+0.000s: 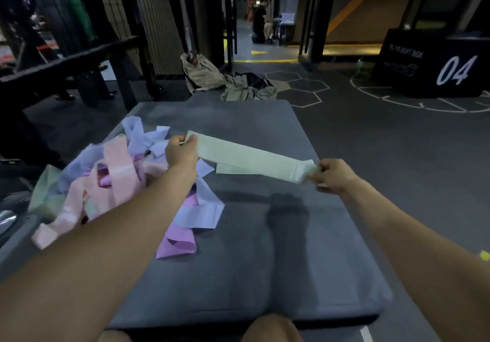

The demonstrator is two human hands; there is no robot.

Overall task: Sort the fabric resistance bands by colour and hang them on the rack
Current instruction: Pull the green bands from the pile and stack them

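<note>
A pale green fabric band (249,157) is stretched flat between my two hands above the grey mat (265,249). My left hand (181,153) pinches its left end and my right hand (332,176) pinches its right end. A second pale green band (225,169) lies flat on the mat just beneath it. To the left sits a tangled pile of bands (119,182) in pink, lilac-blue, purple and pale green. No hanging rack for the bands is clearly visible.
A black bench frame (66,63) stands at the far left. Beige clothing and a bag (225,79) lie on the floor beyond the mat. A black box marked 04 (434,66) is at the right. A person (261,23) crouches far back in the doorway.
</note>
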